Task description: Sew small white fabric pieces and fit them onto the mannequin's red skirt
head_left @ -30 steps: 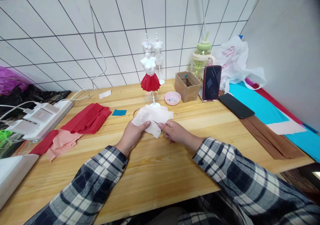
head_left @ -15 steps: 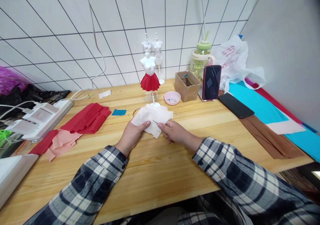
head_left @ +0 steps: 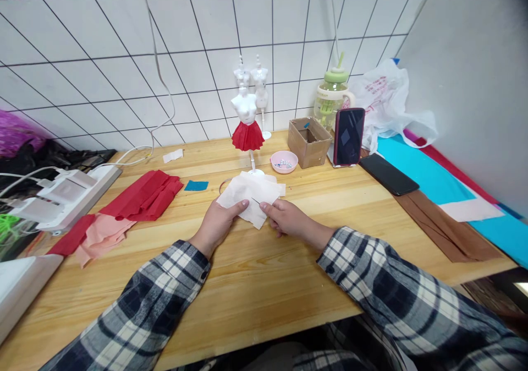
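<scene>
My left hand (head_left: 218,221) pinches the left edge of a piece of white cloth (head_left: 249,192), thumb on top and fingers hidden beneath. My right hand (head_left: 291,219) is closed at the cloth's right side. Between its thumb and forefinger is a thin dark needle (head_left: 256,200), its tip pointing left over the cloth. A curved loop (head_left: 223,184) shows partly behind the cloth's upper left edge; its kind is hidden. Just beyond stands a small white dress form (head_left: 246,107) wearing a red pleated skirt (head_left: 248,135).
A pink dish (head_left: 284,162) of small beads and a cardboard box (head_left: 310,143) stand at the back. Rightward are a propped phone (head_left: 348,137), a black phone (head_left: 389,174) and brown cloth (head_left: 447,225). Red cloth (head_left: 144,195) and a power strip (head_left: 74,197) lie left.
</scene>
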Available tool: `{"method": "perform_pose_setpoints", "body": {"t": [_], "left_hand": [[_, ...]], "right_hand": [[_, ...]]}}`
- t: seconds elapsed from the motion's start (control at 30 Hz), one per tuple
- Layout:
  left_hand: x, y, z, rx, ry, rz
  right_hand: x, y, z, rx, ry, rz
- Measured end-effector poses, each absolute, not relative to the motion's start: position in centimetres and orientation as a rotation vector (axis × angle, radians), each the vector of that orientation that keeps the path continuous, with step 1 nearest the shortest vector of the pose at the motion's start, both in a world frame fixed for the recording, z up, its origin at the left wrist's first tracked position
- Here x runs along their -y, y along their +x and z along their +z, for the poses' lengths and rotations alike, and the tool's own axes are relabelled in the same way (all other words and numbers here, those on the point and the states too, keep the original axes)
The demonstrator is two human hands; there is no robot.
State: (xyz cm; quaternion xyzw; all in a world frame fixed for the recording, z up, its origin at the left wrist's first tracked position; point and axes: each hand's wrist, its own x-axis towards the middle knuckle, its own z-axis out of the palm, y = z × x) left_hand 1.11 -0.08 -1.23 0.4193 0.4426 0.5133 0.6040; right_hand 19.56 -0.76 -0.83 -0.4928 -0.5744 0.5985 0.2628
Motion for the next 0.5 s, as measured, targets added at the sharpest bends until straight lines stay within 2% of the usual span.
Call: {"method": "perform_pose_setpoints", "body": {"t": [0.3, 0.5], "left_hand": [[-0.13, 0.57, -1.88, -1.063, 1.068, 1.102], [0.13, 0.96, -1.23, -0.991, 1.038, 1.178]], "right_hand": [[0.67, 19.58, -1.09, 1.578, -1.345, 1.602], [0.68, 19.73, -0.99, 1.603, -1.364, 1.570]]}}
